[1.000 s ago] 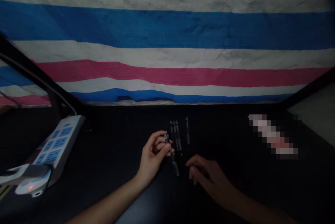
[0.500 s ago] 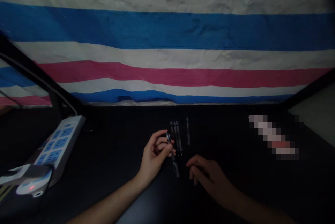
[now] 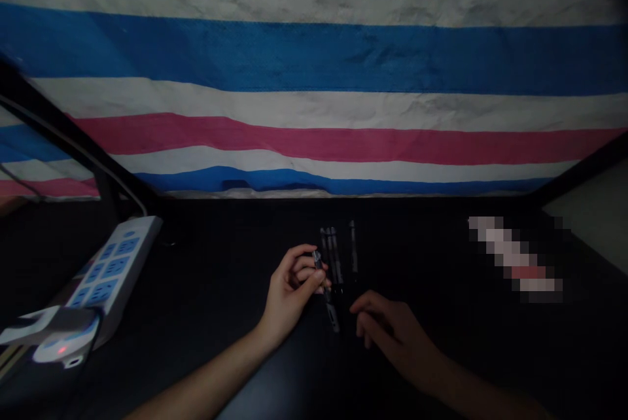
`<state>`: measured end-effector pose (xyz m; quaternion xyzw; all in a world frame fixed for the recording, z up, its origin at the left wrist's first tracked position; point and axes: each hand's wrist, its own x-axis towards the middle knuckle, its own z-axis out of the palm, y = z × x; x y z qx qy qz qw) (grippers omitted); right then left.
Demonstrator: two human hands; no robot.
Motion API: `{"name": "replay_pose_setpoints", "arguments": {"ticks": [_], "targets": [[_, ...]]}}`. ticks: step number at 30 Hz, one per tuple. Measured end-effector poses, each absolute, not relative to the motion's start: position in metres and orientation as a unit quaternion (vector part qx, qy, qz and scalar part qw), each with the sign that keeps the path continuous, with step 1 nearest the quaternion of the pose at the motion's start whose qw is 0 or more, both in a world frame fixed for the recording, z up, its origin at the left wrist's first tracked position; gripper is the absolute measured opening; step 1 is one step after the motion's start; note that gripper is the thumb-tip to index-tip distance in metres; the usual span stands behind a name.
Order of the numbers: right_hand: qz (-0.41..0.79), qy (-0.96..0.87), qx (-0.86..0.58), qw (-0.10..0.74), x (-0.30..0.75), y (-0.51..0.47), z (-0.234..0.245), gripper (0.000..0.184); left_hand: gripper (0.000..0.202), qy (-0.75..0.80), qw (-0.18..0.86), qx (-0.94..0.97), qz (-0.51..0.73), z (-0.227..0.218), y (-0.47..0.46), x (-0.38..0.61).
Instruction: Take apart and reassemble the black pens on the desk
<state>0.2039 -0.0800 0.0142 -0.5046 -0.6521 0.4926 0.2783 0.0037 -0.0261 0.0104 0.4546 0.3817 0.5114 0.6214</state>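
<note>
At the lower left of the frame a small white device (image 3: 61,345) with a red light is sitting on the near end of a power strip (image 3: 110,266), probably plugged in there. Low and right of centre, the right hand (image 3: 392,335) is resting palm down on the black table (image 3: 220,250), its fingers loosely curled. In this dim light it seems to be holding nothing.

Just left of it, the left hand (image 3: 289,289) is pinching a pen (image 3: 332,315) between the thumb and curled fingers. The hand is closing around the upper barrel, so the lower end is hanging free, slanting down towards the right hand and within its easy reach.

Just beyond the left fingertips, a few more pens (image 3: 333,253) are lying side by side, lengthwise up the frame. One more pen (image 3: 352,246) is lying slightly apart on their right. Lying parallel like this, they are staying sorted and close to both hands.

Across the whole top of the frame a striped sheet (image 3: 314,53) in white, blue and pink is hanging behind the table, closing off the back.
</note>
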Motion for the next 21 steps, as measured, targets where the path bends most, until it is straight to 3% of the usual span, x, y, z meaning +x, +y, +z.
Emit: {"name": "replay_pose_setpoints", "arguments": {"ticks": [16, 21], "targets": [[0.5, -0.645, -0.505, 0.28, 0.2034, -0.0811, 0.013, 0.016, 0.037, 0.408, 0.614, 0.432, 0.521, 0.0121, -0.0248, 0.0045], [0.504, -0.645, -0.504, 0.276, 0.2031, -0.0804, 0.0127, 0.015, 0.046, 0.41, 0.61, 0.426, 0.527, 0.012, -0.0226, 0.004]]}}
